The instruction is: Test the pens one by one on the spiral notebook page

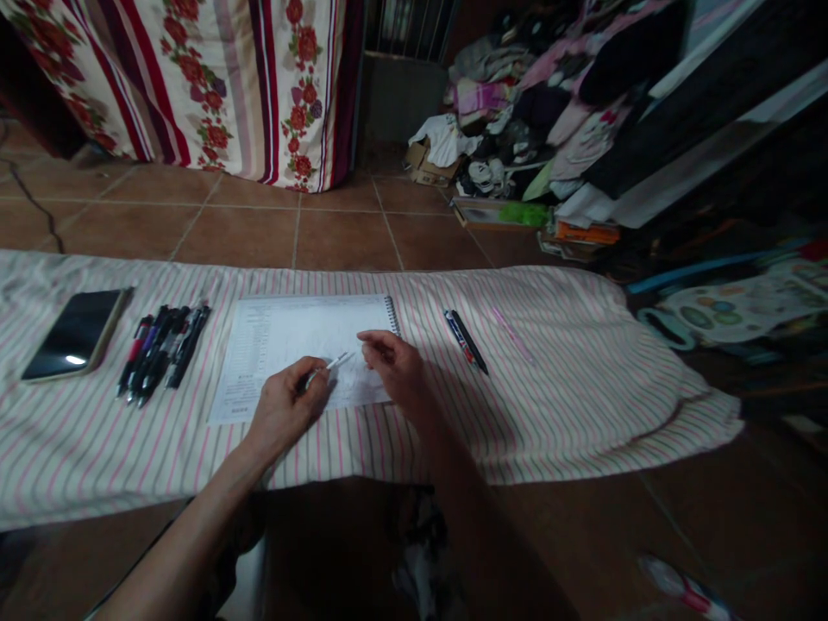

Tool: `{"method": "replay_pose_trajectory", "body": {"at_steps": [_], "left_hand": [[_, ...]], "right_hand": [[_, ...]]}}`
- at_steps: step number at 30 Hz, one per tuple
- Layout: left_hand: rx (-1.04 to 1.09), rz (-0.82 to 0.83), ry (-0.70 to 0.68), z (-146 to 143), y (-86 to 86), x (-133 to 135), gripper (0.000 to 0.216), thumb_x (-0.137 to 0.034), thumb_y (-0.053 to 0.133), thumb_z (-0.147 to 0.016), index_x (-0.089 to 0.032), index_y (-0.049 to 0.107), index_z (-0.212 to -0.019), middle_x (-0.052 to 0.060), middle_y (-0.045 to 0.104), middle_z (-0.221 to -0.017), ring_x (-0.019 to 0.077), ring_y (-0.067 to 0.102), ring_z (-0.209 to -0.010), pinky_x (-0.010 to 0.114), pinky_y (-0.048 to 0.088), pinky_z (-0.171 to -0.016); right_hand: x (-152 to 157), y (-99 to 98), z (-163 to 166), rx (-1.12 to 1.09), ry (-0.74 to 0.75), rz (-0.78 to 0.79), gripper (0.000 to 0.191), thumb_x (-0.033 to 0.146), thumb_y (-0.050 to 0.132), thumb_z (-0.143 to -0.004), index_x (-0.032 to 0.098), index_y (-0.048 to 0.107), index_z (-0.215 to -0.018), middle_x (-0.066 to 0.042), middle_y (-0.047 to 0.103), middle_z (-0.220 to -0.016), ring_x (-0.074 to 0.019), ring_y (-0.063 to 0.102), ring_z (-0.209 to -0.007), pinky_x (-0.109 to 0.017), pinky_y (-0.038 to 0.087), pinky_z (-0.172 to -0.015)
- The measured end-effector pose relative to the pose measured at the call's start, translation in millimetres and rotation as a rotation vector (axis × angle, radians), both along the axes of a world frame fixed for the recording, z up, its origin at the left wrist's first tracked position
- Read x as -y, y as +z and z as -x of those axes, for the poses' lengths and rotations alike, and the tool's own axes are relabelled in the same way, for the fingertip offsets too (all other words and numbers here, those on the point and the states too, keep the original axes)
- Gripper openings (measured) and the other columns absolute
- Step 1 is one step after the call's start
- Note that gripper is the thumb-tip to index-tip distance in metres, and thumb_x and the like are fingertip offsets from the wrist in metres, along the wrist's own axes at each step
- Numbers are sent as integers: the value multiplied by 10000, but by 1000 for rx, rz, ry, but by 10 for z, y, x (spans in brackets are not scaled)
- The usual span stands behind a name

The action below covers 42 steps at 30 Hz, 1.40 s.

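Note:
My left hand (294, 392) pinches a thin, pale, pen-like rod (337, 360) above the lower part of a spiral-bound notebook (310, 323). The rod's free end points up and right, toward my other hand. My right hand (396, 366) hovers close to that end, over the notebook's right side, with its fingers bent together. Whatever lies between those fingertips is too small to make out. Printed lines run along the left part of the open page.
On the striped cloth, several pens (161, 349) and a phone (74, 336) lie at left. Two pens (466, 341) and a thin pink stick (511, 332) lie right of the notebook. A flowered curtain (239, 86) and heaped clothes (517, 103) stand beyond the tiled floor (342, 237).

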<state>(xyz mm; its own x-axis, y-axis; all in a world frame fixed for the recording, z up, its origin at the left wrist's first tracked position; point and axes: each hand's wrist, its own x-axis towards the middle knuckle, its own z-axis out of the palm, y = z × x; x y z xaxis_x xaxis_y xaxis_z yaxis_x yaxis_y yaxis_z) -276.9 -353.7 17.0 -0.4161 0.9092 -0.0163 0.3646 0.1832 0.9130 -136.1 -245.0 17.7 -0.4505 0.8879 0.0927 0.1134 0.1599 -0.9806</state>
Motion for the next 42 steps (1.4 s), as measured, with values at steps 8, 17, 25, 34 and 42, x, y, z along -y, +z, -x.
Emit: {"method": "replay_pose_trajectory", "body": {"at_steps": [8, 17, 25, 34, 42], "left_hand": [[-86, 1, -29, 2, -13, 16, 221, -348, 531, -771, -191, 665, -852, -14, 586, -615, 122, 477, -530, 236, 375, -529], [-198, 21, -70, -34, 56, 15, 238, -343, 499, -799, -184, 665, -862, 2, 632, -651, 135, 522, -564, 257, 387, -567], [-282, 57, -104, -12, 7, 1, 312, -380, 437, -840, -167, 652, -919, 37, 679, -763, 159, 592, -664, 288, 444, -653], [-305, 60, -94, -24, 5, -2, 291, -352, 449, -827, -176, 655, -931, 33, 688, -791, 158, 603, -682, 276, 444, -656], [-436, 62, -109, -18, 40, 4, 280, -340, 455, -834, -175, 662, -926, 58, 699, -824, 171, 618, -688, 281, 436, -636]], "right_hand": [[-2, 7, -74, 83, 22, -202, 145, 209, 515, -783, 191, 652, -825, -28, 652, -850, -128, 598, -761, -247, 472, -682], [12, 16, -97, 145, 64, -282, 154, 160, 509, -799, 186, 659, -824, -36, 637, -848, -136, 598, -800, -247, 472, -700], [5, -40, -95, 145, 85, -329, 150, 152, 525, -805, 200, 665, -830, -27, 637, -835, -135, 594, -781, -250, 469, -695], [25, -1, -95, 187, 107, -367, 159, 136, 528, -810, 205, 670, -830, -23, 641, -831, -137, 592, -782, -261, 460, -709], [39, 14, -99, 233, 134, -428, 164, 116, 538, -813, 203, 677, -827, -24, 639, -830, -144, 606, -808, -283, 463, -760]]}}
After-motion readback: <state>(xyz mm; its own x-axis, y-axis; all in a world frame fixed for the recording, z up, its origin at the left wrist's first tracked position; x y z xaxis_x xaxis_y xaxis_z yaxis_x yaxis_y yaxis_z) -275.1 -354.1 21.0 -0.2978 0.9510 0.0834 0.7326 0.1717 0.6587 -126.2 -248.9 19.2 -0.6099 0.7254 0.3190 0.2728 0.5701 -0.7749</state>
